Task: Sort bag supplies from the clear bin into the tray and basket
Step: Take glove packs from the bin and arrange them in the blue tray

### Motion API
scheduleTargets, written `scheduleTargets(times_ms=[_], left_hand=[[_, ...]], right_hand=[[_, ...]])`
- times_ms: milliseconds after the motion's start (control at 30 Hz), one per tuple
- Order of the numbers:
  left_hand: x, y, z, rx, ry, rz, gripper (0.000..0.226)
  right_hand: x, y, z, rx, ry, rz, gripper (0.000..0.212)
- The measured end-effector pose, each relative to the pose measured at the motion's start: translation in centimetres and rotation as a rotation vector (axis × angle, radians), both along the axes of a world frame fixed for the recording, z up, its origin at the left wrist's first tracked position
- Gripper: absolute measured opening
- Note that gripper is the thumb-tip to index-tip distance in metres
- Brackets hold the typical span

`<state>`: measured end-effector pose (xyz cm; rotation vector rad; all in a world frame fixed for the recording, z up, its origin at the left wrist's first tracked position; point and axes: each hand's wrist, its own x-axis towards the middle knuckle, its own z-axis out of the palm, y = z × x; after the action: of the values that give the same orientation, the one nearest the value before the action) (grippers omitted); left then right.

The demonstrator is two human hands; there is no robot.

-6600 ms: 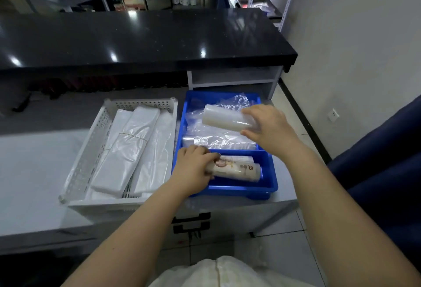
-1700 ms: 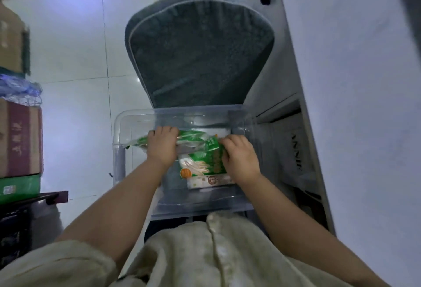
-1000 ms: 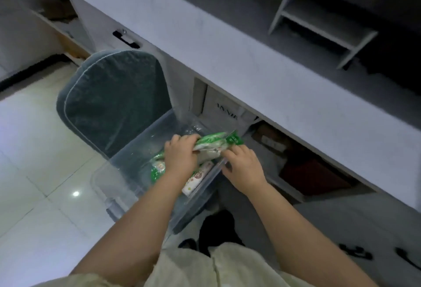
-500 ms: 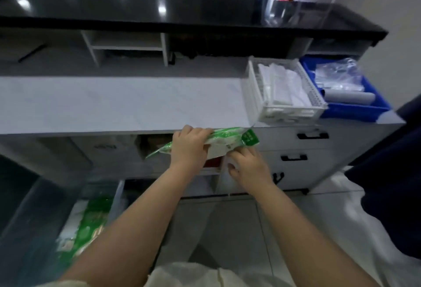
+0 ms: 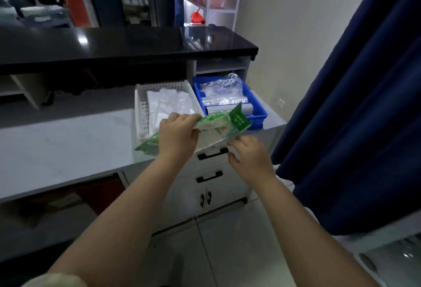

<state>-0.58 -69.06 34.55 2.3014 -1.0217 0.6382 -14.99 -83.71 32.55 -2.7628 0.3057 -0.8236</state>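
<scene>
— What is on the left?

— I see the counter [image 5: 57,145], and on it the basket [image 5: 141,109] with white bags [image 5: 168,104] lying inside.

— And your left hand [image 5: 176,137]?

— It is in front of the basket. Its fingers are curled round the pack [image 5: 218,125], which is green and white, and they hold it tilted in the air over the counter's front edge.

— What comes after, to the right?

— The tray [image 5: 259,113] stands just beside the basket, with clear bags [image 5: 222,88] and a roll [image 5: 227,108] in it. My right hand [image 5: 249,158] is just under the pack's right end, with fingers half curled. I cannot tell if they grip it. At the far right hangs a curtain [image 5: 364,104].
</scene>
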Motion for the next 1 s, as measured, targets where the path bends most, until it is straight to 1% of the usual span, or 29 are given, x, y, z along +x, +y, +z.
scheduleTargets(times_ms=[200, 400, 567, 733, 867, 1000], left_hand=[[7.0, -6.8, 3.1, -0.019, -0.032, 0.07, 0.035], [16.6, -13.4, 3.3, -0.056, -0.054, 0.115, 0.034], [23.3, -19.1, 2.1, -0.029, -0.026, 0.107, 0.034], [27.8, -24.2, 1.7, 0.022, -0.028, 0.093, 0.036], [30.4, -27.4, 1.5, 0.025, -0.032, 0.082, 0.037], [32.4, -29.6, 1.4, 0.02, -0.047, 0.115, 0.037]], right_hand=[[4.2, -7.5, 0.7, -0.025, -0.054, -0.006, 0.025], [13.1, -14.4, 1.0, -0.054, -0.028, 0.011, 0.026], [20.5, -19.6, 0.1, -0.052, 0.056, 0.014, 0.025], [25.0, -23.5, -1.7, -0.02, 0.114, 0.019, 0.025], [28.4, -26.4, -3.0, -0.01, 0.169, 0.068, 0.031], [31.5, -28.4, -4.7, -0.047, 0.285, 0.179, 0.037]])
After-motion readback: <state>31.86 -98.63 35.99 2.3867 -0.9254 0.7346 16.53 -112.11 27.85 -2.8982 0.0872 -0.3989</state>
